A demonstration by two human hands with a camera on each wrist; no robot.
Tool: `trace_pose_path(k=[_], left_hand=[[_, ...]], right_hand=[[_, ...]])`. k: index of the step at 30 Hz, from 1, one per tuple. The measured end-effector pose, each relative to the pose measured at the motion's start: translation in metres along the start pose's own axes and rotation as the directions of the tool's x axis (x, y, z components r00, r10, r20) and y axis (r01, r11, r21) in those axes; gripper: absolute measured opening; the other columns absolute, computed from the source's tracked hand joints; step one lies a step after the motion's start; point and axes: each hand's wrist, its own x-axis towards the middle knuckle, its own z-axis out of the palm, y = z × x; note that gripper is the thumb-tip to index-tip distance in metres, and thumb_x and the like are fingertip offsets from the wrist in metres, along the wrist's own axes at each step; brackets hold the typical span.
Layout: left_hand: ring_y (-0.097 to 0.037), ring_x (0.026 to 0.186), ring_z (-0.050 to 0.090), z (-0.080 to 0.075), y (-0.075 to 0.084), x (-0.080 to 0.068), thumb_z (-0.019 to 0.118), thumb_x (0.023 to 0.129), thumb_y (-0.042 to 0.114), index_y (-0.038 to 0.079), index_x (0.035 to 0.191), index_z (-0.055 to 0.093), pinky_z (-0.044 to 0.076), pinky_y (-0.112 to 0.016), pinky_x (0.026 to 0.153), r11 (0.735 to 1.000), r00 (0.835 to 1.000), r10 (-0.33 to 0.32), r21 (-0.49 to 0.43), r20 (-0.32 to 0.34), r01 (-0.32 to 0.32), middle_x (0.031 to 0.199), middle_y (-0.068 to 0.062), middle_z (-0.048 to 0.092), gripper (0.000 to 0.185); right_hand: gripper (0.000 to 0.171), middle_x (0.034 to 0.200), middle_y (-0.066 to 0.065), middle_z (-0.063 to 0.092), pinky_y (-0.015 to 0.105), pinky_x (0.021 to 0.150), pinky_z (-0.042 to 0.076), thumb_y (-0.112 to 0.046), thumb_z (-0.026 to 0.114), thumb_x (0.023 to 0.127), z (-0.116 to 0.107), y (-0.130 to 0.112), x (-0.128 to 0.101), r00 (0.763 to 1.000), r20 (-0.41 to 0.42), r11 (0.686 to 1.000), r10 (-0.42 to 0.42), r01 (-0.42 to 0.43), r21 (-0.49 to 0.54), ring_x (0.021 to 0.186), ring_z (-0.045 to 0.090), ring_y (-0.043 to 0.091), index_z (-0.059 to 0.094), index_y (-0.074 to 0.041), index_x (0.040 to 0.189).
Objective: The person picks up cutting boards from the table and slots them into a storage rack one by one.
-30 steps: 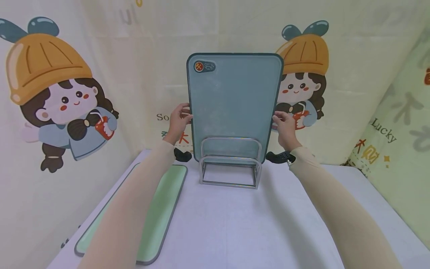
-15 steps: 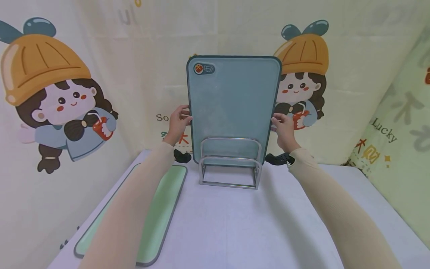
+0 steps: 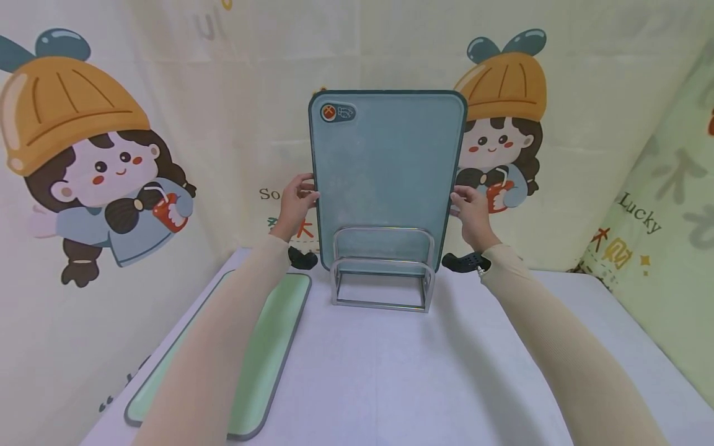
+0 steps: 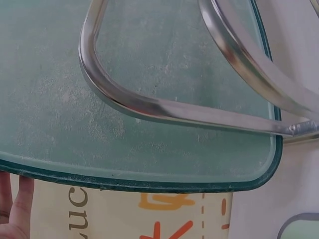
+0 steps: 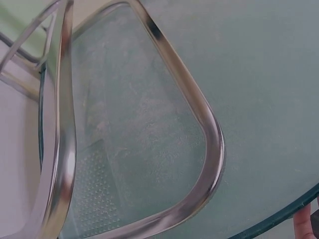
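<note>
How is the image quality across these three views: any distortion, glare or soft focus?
Head view: even light, wide-angle bowing at the edges, blue cutting board sharp. Left wrist view: rack wire close and slightly soft, with bright glints. Right wrist view: rack loop blurred, glare on the metal, board surface fills the frame.

On the backdrop cloth you can read "So" just left of the left hand, where the word is cut off, and "Lucky" on the green cloth at the right, with Chinese characters below it that you cannot make out clearly. The cutting board bears a small badge with an orange crossed icon and a fish outline, no legible words. In the left wrist view, "uc" shows below the board's edge.
</note>
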Motion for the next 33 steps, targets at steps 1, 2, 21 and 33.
trace_pose_path(k=[1, 2, 21, 33], left_hand=[[-0.019, 0.094, 0.055, 0.000, 0.003, -0.001, 0.053, 0.094, 0.003, 0.012, 0.133, 0.049, 0.051, -0.042, 0.094, 1.000, 1.000, -0.024, -0.003, 0.001, 0.024, 0.113, -0.013, 0.053, 0.041], [-0.020, 0.095, 0.054, 0.000, 0.006, -0.002, 0.053, 0.093, 0.003, 0.011, 0.134, 0.048, 0.051, -0.043, 0.095, 0.999, 0.999, -0.040, -0.009, 0.004, 0.040, 0.113, -0.014, 0.053, 0.042], [-0.019, 0.099, 0.053, 0.007, -0.005, 0.007, 0.052, 0.095, 0.007, 0.013, 0.137, 0.045, 0.049, -0.041, 0.098, 0.997, 0.997, -0.076, 0.016, -0.005, 0.076, 0.120, -0.018, 0.052, 0.043], [-0.022, 0.103, 0.053, 0.007, -0.008, 0.012, 0.052, 0.095, 0.008, 0.015, 0.138, 0.045, 0.048, -0.041, 0.100, 0.995, 0.995, -0.101, 0.012, -0.017, 0.101, 0.123, -0.017, 0.053, 0.043]], right_hand=[[0.037, 0.103, -0.007, 0.048, 0.041, 0.105, 0.043, -0.018, 0.045, 0.099, 0.000, 0.000, 0.000, 1.000, 0.002, 1.000, 0.006, -0.006, 0.000, 0.100, 0.051, 0.010, 0.046, -0.001, 0.132], [0.037, 0.104, -0.006, 0.048, 0.041, 0.106, 0.043, -0.018, 0.045, 0.099, 0.000, 0.000, 0.000, 1.000, 0.006, 1.000, 0.011, -0.011, 0.000, 0.101, 0.051, 0.011, 0.045, -0.001, 0.132], [0.039, 0.105, -0.006, 0.048, 0.043, 0.106, 0.042, -0.020, 0.043, 0.100, -0.004, 0.004, 0.009, 0.998, 0.055, 0.999, 0.015, -0.013, -0.042, 0.102, 0.051, 0.011, 0.043, -0.002, 0.134], [0.043, 0.109, -0.005, 0.048, 0.045, 0.108, 0.040, -0.023, 0.040, 0.101, -0.003, 0.003, 0.010, 0.996, 0.084, 0.998, 0.000, 0.005, -0.069, 0.116, 0.048, 0.022, 0.040, -0.002, 0.138]])
